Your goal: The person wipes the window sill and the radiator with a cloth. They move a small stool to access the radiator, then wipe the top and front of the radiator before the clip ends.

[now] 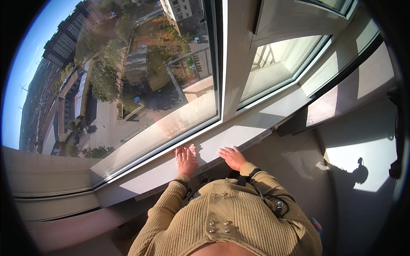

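Note:
A pink-and-white patterned cloth lies on the white windowsill, close to the lower window frame. My left hand holds it down, palm toward the sill, so the hand covers much of the cloth. To the right, my right hand rests on the sill's front edge with its fingers a little spread and nothing in them. Just beyond the cloth rises the large glass pane, which shows a faint pinkish reflection low down.
A white window post divides the large pane from a smaller window at right. Under the sill's front edge runs a slotted strip. A black cable hangs at my right side. Sunlight and shadow fall across the sill.

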### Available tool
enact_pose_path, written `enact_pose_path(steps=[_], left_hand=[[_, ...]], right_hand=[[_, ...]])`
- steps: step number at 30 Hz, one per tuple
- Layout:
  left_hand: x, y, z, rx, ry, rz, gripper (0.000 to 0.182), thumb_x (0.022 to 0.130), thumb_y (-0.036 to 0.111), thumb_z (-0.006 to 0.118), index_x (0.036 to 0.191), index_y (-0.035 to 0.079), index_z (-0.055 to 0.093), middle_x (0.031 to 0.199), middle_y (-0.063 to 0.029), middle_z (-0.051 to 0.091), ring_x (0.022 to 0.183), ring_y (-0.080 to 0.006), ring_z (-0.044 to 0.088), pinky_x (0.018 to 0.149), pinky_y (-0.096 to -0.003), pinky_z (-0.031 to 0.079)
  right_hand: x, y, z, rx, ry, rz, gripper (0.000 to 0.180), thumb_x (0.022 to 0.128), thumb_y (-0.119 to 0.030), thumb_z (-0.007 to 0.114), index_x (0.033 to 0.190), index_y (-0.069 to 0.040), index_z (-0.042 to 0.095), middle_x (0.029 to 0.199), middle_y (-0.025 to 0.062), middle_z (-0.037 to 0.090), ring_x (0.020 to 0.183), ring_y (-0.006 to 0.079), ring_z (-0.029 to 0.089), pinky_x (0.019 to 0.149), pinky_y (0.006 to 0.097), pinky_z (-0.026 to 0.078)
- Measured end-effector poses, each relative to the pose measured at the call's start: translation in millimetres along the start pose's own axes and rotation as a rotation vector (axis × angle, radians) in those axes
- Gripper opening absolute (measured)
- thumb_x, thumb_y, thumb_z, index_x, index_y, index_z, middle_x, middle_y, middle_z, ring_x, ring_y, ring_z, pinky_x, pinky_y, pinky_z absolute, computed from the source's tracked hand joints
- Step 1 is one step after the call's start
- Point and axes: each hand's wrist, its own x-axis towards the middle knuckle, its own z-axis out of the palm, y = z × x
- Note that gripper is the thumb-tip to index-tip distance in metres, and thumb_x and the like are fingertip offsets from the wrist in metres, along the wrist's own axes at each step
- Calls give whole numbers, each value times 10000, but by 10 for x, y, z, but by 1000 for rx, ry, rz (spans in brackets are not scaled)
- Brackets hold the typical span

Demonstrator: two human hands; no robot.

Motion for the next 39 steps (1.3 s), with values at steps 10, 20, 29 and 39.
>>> enact_pose_path(steps=[10,20,29,39], left_hand=[[643,1508,340,-297,-275,-225,842,776,406,642,1434,34,271,1477,-283,210,1391,-456,111,1135,-520,87],[-153,702,-182,-132,-203,-659,924,753,447,719,1437,40,250,1511,-238,162,1398,-387,181,1106,-496,223],[-420,219,-248,10,-309,-590,971,733,451,740,1436,3,243,1449,-332,227,1368,-419,240,1114,-401,256],[-224,192,-73,199,-424,-627,993,689,497,755,1399,-42,317,1377,-366,334,1274,-442,396,1017,-414,395]], right_hand=[[-131,787,-82,60,121,-47,436,850,-123,516,1284,-165,506,1384,2,458,1296,209,391,1066,474,285],[131,735,-282,261,372,104,403,820,-104,591,1215,-55,528,1320,174,472,1154,343,500,974,415,416],[704,-62,-42,39,95,-103,512,836,-251,569,1336,-201,467,1413,90,398,1321,301,342,1069,429,314],[577,453,-15,-56,130,53,618,812,-238,573,1399,-264,379,1440,83,352,1333,333,297,1100,456,257]])
